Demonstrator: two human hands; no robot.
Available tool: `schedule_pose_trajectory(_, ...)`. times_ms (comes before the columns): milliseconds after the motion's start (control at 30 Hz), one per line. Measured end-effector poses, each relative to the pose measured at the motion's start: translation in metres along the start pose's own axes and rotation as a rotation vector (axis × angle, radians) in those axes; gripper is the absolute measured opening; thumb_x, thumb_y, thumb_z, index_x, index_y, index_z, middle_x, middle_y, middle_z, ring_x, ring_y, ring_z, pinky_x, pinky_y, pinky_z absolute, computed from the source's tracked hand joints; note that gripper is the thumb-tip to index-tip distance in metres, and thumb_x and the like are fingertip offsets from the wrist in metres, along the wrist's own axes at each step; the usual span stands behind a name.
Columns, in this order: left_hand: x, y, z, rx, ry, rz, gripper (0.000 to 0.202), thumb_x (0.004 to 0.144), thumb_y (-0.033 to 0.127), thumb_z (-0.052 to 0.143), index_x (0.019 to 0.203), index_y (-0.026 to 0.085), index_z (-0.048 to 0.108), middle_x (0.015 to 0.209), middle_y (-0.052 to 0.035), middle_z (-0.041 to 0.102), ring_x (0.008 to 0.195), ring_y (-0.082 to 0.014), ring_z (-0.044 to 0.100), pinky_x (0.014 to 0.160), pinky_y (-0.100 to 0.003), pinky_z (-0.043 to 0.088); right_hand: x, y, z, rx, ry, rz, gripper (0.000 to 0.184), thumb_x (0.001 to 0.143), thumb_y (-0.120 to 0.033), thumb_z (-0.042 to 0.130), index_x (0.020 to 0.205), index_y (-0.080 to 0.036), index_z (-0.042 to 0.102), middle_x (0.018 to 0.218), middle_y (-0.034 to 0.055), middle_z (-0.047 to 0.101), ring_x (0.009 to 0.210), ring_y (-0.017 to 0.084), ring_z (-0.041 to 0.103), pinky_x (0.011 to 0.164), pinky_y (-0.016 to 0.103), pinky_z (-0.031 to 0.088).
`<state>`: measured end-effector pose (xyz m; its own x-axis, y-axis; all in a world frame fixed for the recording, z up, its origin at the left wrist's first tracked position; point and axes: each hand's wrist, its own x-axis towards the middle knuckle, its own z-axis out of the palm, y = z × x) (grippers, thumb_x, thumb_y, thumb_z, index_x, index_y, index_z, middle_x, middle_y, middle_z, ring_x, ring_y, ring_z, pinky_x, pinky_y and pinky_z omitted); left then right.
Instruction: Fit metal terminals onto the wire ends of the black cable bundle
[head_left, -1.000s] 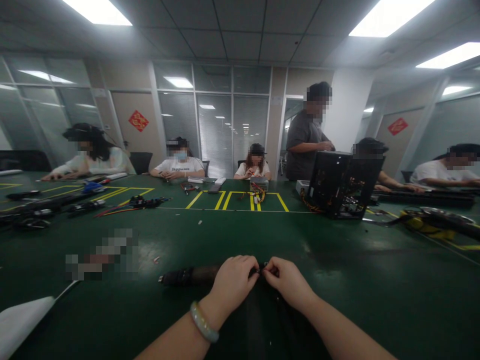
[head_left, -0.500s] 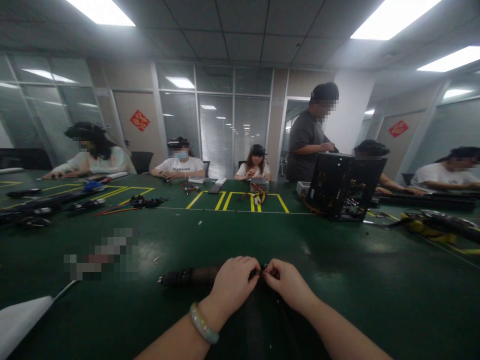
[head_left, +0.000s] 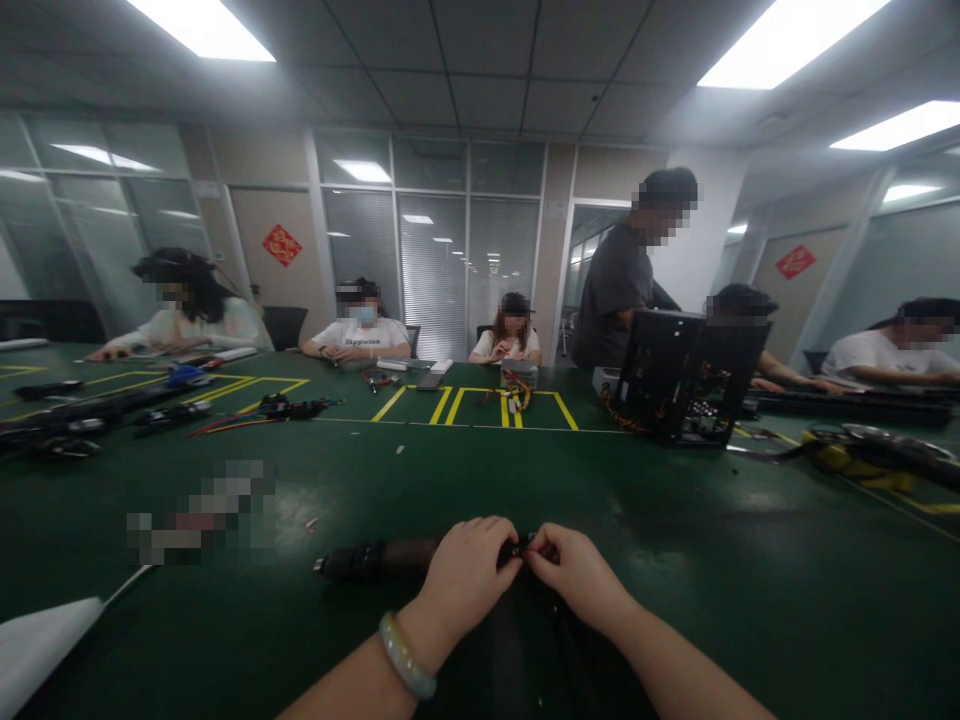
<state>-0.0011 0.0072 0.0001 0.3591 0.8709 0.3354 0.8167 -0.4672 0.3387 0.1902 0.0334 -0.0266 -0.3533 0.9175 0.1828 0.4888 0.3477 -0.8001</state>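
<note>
My left hand (head_left: 466,574), with a pale green bangle on the wrist, is closed round a long dark tube-like part (head_left: 382,556) that lies across the green table (head_left: 675,560) just in front of me. My right hand (head_left: 576,570) meets it fingertip to fingertip and pinches a small dark piece at that part's right end. What sits between the fingertips is too small and dark to name. More dark material lies under both wrists.
An open black computer case (head_left: 686,375) stands at the right middle. Cables and black parts (head_left: 292,406) lie at the left, a yellow-marked square (head_left: 510,405) with a small box at the centre. Several seated people and one standing person (head_left: 622,285) ring the table. White paper (head_left: 41,650) lies bottom left.
My hands have hardly moved and keep pinching at the same spot. The view has tilted slightly. The standing person at the back has shifted to the right.
</note>
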Motion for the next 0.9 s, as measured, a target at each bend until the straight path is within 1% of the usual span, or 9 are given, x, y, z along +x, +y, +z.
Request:
schedule_pose_trajectory(100, -0.0002, -0.0012, 0.0011, 0.001, 0.005, 0.019, 0.01, 0.085, 0.021, 0.058, 0.094, 0.024, 0.061, 0.1, -0.0001, 0.064, 0.094, -0.0202, 0.057, 0.086, -0.034, 0.039, -0.0001, 0.0001, 0.0003, 0.007, -0.003, 0.008, 0.009, 0.083, -0.024, 0.06, 0.08, -0.017, 0.064, 0.074, 0.0008, 0.067, 0.068, 0.016, 0.062, 0.058, 0.021, 0.042)
schedule_pose_trajectory(200, -0.0004, -0.0009, 0.0004, 0.005, 0.0, 0.026, 0.011, 0.086, 0.019, 0.056, 0.095, 0.024, 0.061, 0.1, -0.0001, 0.064, 0.093, -0.0197, 0.057, 0.086, -0.033, 0.039, -0.0003, -0.0011, -0.0003, 0.017, -0.012, 0.022, 0.009, 0.084, -0.024, 0.059, 0.081, -0.017, 0.064, 0.074, 0.0003, 0.067, 0.068, 0.015, 0.061, 0.057, 0.021, 0.041)
schedule_pose_trajectory(333, -0.0004, 0.0017, -0.0017, 0.039, -0.014, 0.004, 0.012, 0.087, 0.021, 0.056, 0.097, 0.023, 0.061, 0.097, -0.001, 0.064, 0.092, -0.0195, 0.057, 0.084, -0.032, 0.04, -0.0004, -0.0036, -0.002, -0.005, -0.003, 0.005, 0.01, 0.084, -0.023, 0.06, 0.078, -0.017, 0.064, 0.073, -0.0007, 0.067, 0.067, 0.014, 0.061, 0.058, 0.02, 0.041)
schedule_pose_trajectory(433, -0.0002, 0.0035, -0.0029, 0.059, -0.03, 0.001, 0.009, 0.088, 0.023, 0.055, 0.095, 0.023, 0.06, 0.094, -0.001, 0.064, 0.091, -0.0195, 0.058, 0.081, -0.032, 0.04, 0.0, -0.0044, -0.0029, -0.017, 0.007, 0.0, 0.009, 0.083, -0.023, 0.06, 0.078, -0.017, 0.064, 0.073, -0.0008, 0.067, 0.067, 0.014, 0.06, 0.059, 0.021, 0.041)
schedule_pose_trajectory(733, -0.0008, 0.0045, -0.0041, 0.037, -0.026, -0.011, 0.007, 0.088, 0.023, 0.056, 0.094, 0.022, 0.06, 0.094, -0.0018, 0.064, 0.089, -0.02, 0.058, 0.08, -0.033, 0.04, -0.0004, -0.0025, -0.0033, -0.008, 0.024, 0.029, 0.005, 0.081, -0.021, 0.059, 0.079, -0.017, 0.061, 0.073, -0.0008, 0.066, 0.068, 0.015, 0.061, 0.058, 0.021, 0.042)
schedule_pose_trajectory(900, -0.0007, 0.0039, -0.0039, 0.063, -0.036, 0.005, 0.008, 0.089, 0.024, 0.055, 0.095, 0.022, 0.061, 0.096, -0.0011, 0.064, 0.091, -0.0197, 0.058, 0.082, -0.033, 0.04, 0.001, 0.0006, -0.0025, 0.001, -0.016, 0.016, 0.007, 0.083, -0.021, 0.058, 0.081, -0.018, 0.063, 0.075, -0.0007, 0.067, 0.069, 0.015, 0.062, 0.06, 0.021, 0.043)
